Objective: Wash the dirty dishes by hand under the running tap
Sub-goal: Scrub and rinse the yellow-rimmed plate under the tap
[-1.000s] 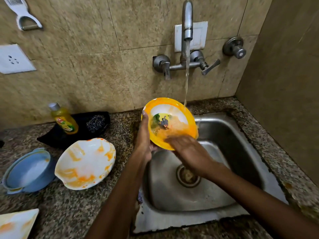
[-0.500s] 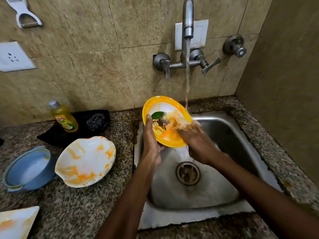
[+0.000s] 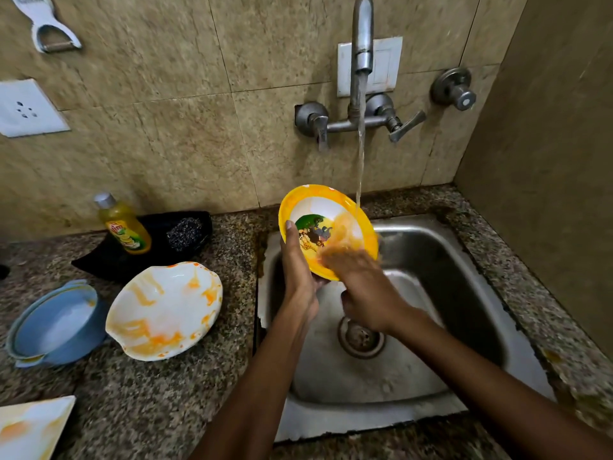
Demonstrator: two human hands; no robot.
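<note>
My left hand [image 3: 298, 263] grips the yellow bowl [image 3: 326, 207] by its left rim, thumb hooked over the edge onto the inside and the fingers wrapped under the back, tilting it up toward me over the back left part of the sink [image 3: 431, 260]. My right hand [image 3: 361, 287] lies against the inside of the bowl's lower right part; its fingers [image 3: 341, 257] are blurred where they meet the orange smear, so I cannot tell how far they are spread or curled. The water stream [image 3: 360, 167] from the tap [image 3: 361, 44] lands on the bowl's upper right rim. The cartoon print at the bowl's bottom shows just left of my right fingers. On the counter left of the sink sits a white dish [image 3: 166, 310] streaked with orange, with a blue bowl [image 3: 56, 323] further left of it. Behind the white dish stands a soap bottle [image 3: 124, 227] on a black tray [image 3: 159, 247] that also holds a scrubber [image 3: 184, 233].
</note>
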